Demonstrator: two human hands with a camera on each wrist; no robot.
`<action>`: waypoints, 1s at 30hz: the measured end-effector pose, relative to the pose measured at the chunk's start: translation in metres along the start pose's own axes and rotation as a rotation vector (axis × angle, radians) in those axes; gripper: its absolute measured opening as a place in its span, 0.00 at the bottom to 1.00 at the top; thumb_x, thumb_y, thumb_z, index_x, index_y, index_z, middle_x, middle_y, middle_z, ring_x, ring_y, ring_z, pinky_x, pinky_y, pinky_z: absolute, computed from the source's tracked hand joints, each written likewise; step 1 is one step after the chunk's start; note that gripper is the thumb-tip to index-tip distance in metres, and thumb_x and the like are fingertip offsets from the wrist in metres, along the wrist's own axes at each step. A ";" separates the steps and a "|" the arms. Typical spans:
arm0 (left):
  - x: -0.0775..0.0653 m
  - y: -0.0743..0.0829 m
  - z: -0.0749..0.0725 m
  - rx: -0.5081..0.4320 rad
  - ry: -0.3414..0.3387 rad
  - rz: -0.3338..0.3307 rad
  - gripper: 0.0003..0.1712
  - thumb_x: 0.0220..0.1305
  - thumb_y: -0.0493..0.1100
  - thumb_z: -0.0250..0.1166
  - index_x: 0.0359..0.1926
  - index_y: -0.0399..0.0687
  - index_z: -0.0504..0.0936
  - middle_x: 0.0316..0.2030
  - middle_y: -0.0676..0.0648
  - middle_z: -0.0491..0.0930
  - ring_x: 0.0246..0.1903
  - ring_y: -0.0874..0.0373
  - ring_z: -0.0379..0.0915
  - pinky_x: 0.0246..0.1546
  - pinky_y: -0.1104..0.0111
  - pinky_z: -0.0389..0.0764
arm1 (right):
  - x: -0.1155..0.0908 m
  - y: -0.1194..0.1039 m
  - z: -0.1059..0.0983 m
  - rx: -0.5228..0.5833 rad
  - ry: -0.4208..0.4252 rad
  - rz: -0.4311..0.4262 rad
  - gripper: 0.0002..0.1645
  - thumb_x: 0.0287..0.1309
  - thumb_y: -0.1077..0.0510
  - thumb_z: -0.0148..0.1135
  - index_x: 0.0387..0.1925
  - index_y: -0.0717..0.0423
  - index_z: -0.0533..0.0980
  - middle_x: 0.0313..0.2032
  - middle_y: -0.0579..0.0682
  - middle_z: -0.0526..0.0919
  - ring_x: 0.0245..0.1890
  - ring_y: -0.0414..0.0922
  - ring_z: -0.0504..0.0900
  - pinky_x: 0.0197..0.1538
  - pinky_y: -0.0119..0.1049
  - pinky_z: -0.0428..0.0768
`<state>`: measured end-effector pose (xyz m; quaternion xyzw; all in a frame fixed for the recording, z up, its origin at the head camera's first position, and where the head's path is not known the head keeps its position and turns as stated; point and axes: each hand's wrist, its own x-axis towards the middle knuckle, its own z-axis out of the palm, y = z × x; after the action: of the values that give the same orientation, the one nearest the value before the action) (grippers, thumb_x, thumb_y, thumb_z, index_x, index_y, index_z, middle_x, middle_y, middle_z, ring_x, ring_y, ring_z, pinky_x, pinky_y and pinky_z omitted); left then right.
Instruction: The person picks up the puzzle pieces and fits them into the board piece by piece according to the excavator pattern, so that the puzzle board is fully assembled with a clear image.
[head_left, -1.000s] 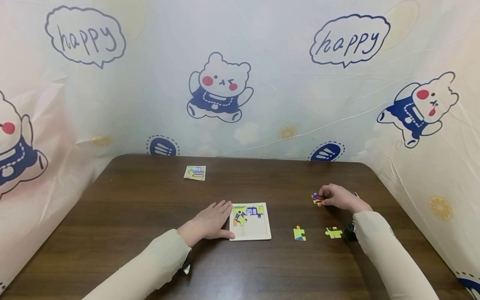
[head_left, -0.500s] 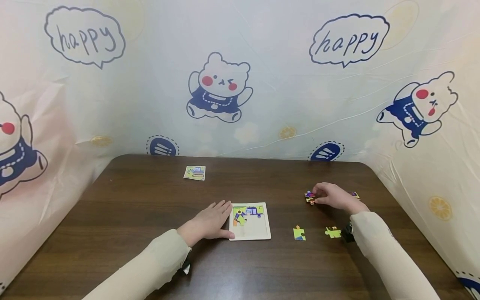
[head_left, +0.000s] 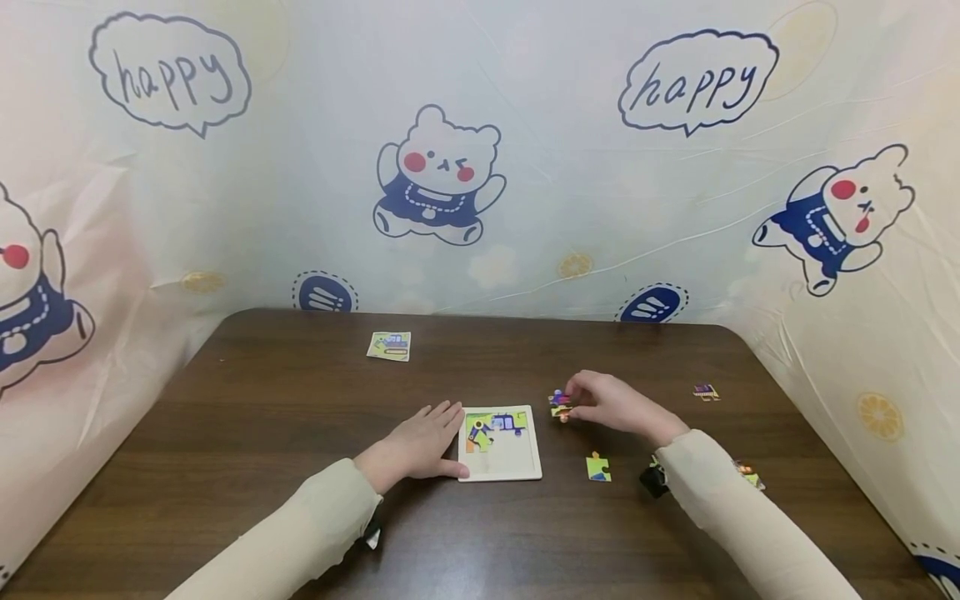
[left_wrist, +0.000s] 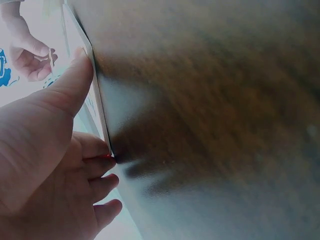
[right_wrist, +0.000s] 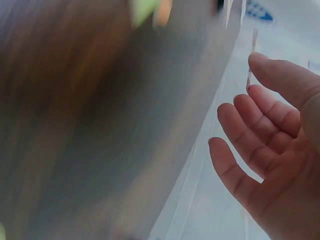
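Note:
A square white puzzle tray (head_left: 513,468) lies mid-table, several yellow-green and blue pieces fitted along its upper part. My left hand (head_left: 416,446) rests at its left side, fingers straight and thumb out at the lower corner. In the left wrist view the thumb and a fingertip meet the tray edge (left_wrist: 104,122). My right hand (head_left: 618,406) pinches a jigsaw piece (head_left: 558,405) of purple, yellow and red between thumb and index finger, just right of the tray. Seen edge-on in the right wrist view, that piece (right_wrist: 254,41) is a thin strip; the other fingers curve loosely.
A loose green and blue piece (head_left: 598,468) lies right of the tray. Farther right are a purple piece (head_left: 706,392) and a yellow-green piece (head_left: 752,477) beside the right sleeve, which partly covers another. A picture card (head_left: 389,346) of a digger lies at the back left.
My right hand has moved left with the jigsaw piece, from the table's right side to near the tray. The purple piece behind it is now uncovered. My left hand has stayed still.

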<state>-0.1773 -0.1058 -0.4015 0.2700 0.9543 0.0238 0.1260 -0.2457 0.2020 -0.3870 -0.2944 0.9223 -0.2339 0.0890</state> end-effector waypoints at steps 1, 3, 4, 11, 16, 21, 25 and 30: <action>0.000 0.000 0.000 0.002 0.001 0.000 0.50 0.55 0.65 0.59 0.66 0.34 0.58 0.67 0.40 0.54 0.66 0.47 0.46 0.64 0.57 0.51 | 0.002 -0.006 0.004 -0.002 -0.001 -0.013 0.11 0.52 0.60 0.66 0.38 0.53 0.75 0.33 0.44 0.76 0.33 0.41 0.74 0.40 0.36 0.77; 0.000 0.000 0.001 0.004 0.002 0.001 0.50 0.55 0.65 0.59 0.66 0.34 0.58 0.67 0.40 0.55 0.66 0.47 0.46 0.64 0.57 0.51 | 0.005 -0.016 0.011 -0.006 -0.002 -0.038 0.11 0.52 0.60 0.67 0.37 0.53 0.75 0.33 0.43 0.76 0.33 0.40 0.73 0.39 0.34 0.77; 0.000 0.000 0.000 0.006 0.002 0.002 0.50 0.56 0.65 0.59 0.66 0.34 0.58 0.67 0.40 0.55 0.66 0.47 0.47 0.64 0.56 0.52 | 0.006 -0.021 0.015 -0.009 0.000 -0.051 0.11 0.52 0.59 0.67 0.37 0.52 0.75 0.33 0.42 0.76 0.33 0.40 0.73 0.39 0.34 0.77; 0.000 -0.001 0.001 0.005 0.008 0.014 0.50 0.56 0.65 0.59 0.66 0.33 0.58 0.66 0.39 0.55 0.66 0.46 0.47 0.63 0.55 0.52 | 0.013 -0.049 0.037 -0.022 -0.027 -0.106 0.12 0.52 0.57 0.67 0.38 0.54 0.75 0.32 0.43 0.76 0.33 0.41 0.74 0.39 0.34 0.76; 0.001 -0.002 0.002 0.009 0.005 0.009 0.50 0.56 0.66 0.58 0.66 0.34 0.58 0.67 0.39 0.55 0.66 0.47 0.47 0.63 0.56 0.52 | 0.017 -0.058 0.049 -0.052 -0.042 -0.137 0.12 0.52 0.55 0.67 0.37 0.54 0.76 0.30 0.42 0.73 0.30 0.40 0.72 0.34 0.32 0.73; 0.002 -0.002 0.002 0.015 0.002 0.001 0.50 0.55 0.67 0.58 0.67 0.34 0.58 0.67 0.40 0.55 0.66 0.47 0.47 0.64 0.56 0.52 | 0.022 -0.063 0.056 -0.088 -0.027 -0.152 0.12 0.50 0.55 0.68 0.35 0.54 0.76 0.28 0.43 0.73 0.28 0.39 0.70 0.31 0.30 0.72; 0.002 -0.002 0.002 0.008 0.004 0.001 0.50 0.55 0.67 0.58 0.66 0.34 0.58 0.67 0.40 0.55 0.66 0.47 0.47 0.64 0.56 0.51 | 0.025 -0.065 0.059 -0.106 -0.021 -0.158 0.12 0.49 0.55 0.69 0.34 0.55 0.76 0.29 0.43 0.74 0.28 0.38 0.70 0.32 0.30 0.73; 0.001 -0.001 0.002 0.000 0.008 0.008 0.50 0.55 0.66 0.59 0.66 0.34 0.59 0.67 0.40 0.55 0.66 0.47 0.47 0.64 0.56 0.51 | 0.026 -0.066 0.059 -0.123 -0.020 -0.163 0.12 0.49 0.54 0.69 0.34 0.54 0.76 0.29 0.42 0.73 0.27 0.38 0.70 0.31 0.30 0.72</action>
<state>-0.1781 -0.1067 -0.4034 0.2736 0.9538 0.0255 0.1219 -0.2156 0.1167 -0.4075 -0.3758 0.9070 -0.1803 0.0605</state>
